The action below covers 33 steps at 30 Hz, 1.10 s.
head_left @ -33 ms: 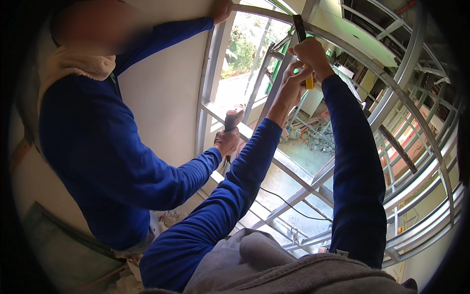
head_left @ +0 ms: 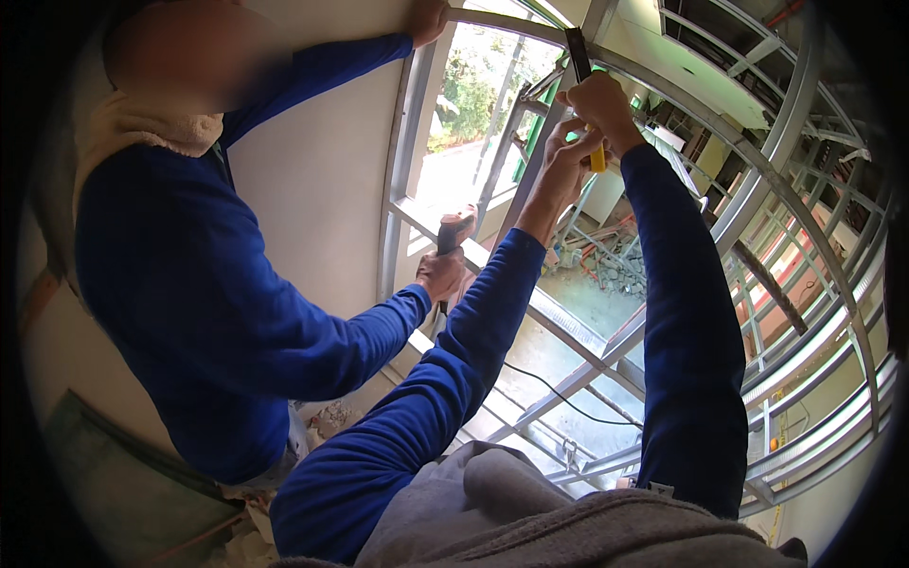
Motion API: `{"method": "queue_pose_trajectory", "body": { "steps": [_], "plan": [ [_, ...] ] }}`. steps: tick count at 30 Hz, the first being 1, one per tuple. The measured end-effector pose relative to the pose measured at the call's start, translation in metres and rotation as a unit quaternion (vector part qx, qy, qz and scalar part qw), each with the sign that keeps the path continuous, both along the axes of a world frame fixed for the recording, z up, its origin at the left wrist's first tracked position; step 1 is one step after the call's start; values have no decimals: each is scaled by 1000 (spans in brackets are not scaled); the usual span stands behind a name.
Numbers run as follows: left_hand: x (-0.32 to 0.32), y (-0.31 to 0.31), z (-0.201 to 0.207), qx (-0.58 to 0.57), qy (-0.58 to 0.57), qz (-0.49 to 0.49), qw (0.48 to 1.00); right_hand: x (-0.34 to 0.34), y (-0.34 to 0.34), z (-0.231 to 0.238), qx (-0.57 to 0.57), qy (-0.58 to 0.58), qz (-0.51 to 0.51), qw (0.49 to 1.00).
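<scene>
Yellow-and-black tool [head_left: 579, 59]: we're apparently positioning it by the metal frame [head_left: 511, 22], R hand [head_left: 600, 97] gripping, L hand [head_left: 565, 159] close by, hold unclear; next move's prob. needing steadiness.

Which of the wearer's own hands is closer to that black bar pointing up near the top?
The right hand: it is closed at the lower end of the black bar. The left hand is lower and slightly left, farther from it.
</scene>
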State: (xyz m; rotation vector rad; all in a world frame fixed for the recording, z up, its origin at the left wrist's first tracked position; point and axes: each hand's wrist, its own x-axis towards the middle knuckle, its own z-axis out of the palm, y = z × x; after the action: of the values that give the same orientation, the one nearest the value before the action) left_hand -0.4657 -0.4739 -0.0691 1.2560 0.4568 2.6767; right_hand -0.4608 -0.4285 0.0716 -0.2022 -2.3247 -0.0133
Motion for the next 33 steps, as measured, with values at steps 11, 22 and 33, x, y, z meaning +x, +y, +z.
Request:
{"method": "queue_pose_trajectory", "body": {
  "steps": [11, 22, 33],
  "plan": [
    [75, -36, -65, -119, 103, 115, 981, 104, 14, -73, -259, 105, 292, 915],
    [206, -155, -443, -663, 183, -209, 695, 356, 36, -215, -340, 198, 186, 900],
    [191, -199, -568, -818, 120, -11, 563, 404, 18, -416, -363, 166, 86, 913]
  ]
}}
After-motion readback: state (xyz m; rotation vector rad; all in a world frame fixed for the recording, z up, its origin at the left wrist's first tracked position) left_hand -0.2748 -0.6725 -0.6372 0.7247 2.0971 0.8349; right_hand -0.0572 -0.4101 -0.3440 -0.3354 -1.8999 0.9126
